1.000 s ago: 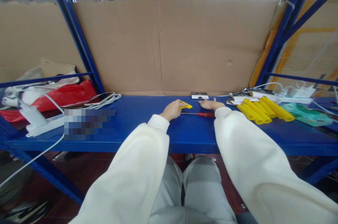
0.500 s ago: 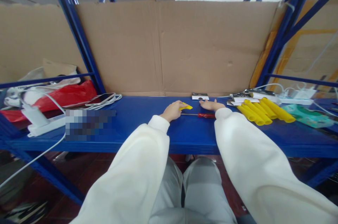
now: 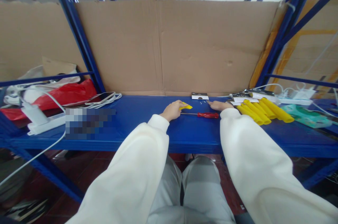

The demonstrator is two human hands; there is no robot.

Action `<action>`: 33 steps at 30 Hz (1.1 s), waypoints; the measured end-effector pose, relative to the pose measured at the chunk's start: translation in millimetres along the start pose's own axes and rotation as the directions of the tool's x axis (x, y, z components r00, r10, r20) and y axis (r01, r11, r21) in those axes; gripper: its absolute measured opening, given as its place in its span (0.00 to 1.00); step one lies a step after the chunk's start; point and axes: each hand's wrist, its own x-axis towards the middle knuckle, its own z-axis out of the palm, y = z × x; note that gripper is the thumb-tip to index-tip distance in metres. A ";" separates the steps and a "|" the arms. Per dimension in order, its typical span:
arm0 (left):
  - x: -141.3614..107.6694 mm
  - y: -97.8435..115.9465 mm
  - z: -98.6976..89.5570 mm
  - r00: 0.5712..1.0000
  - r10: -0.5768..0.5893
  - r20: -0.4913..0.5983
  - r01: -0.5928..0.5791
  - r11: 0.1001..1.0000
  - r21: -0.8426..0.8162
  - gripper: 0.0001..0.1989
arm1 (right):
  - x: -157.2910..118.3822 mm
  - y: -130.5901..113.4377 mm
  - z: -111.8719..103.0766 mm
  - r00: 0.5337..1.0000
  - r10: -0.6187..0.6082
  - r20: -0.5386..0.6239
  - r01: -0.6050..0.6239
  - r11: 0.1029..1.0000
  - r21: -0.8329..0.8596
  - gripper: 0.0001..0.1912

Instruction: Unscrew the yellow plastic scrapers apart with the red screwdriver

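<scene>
My left hand (image 3: 172, 110) is closed round a small yellow piece (image 3: 188, 106), whose tip sticks out to the right. A screwdriver with a red handle (image 3: 207, 115) lies on the blue shelf, its shaft pointing at that hand. Beyond it are tiny light bits (image 3: 201, 103), too small to tell, in front of a small black and white box (image 3: 200, 96). My right hand (image 3: 218, 106) rests low over the shelf just right of the bits; its fingertips are too small to make out, so a hold on anything cannot be told.
Several yellow tubes (image 3: 264, 111) lie at the right beside a green packet (image 3: 308, 115) and flat boxes. A white power strip (image 3: 47, 124), cables and a red bag (image 3: 66, 94) are at the left. Cardboard (image 3: 158, 48) stands behind the blue shelf (image 3: 142, 118).
My right hand has moved to the right, uncovering the tiny bits and more of the red handle. My left hand stays in place with the yellow piece.
</scene>
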 end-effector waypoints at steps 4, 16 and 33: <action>0.8 0.1 1.9 0.999 0.015 -0.029 -0.015 1.000 -0.002 0.26 | -8.3 -11.0 -8.9 0.995 0.077 0.071 -0.077 0.997 0.004 0.23; 0.2 10.1 -1.4 0.999 0.038 -0.015 -0.038 0.999 0.030 0.23 | -28.8 -84.0 -22.2 0.964 -0.260 -0.046 0.253 0.857 0.448 0.18; 2.7 6.5 2.3 0.995 0.101 -0.011 -0.100 0.992 0.080 0.23 | -31.0 -89.3 -15.4 0.993 -0.117 -0.029 0.109 0.767 0.632 0.10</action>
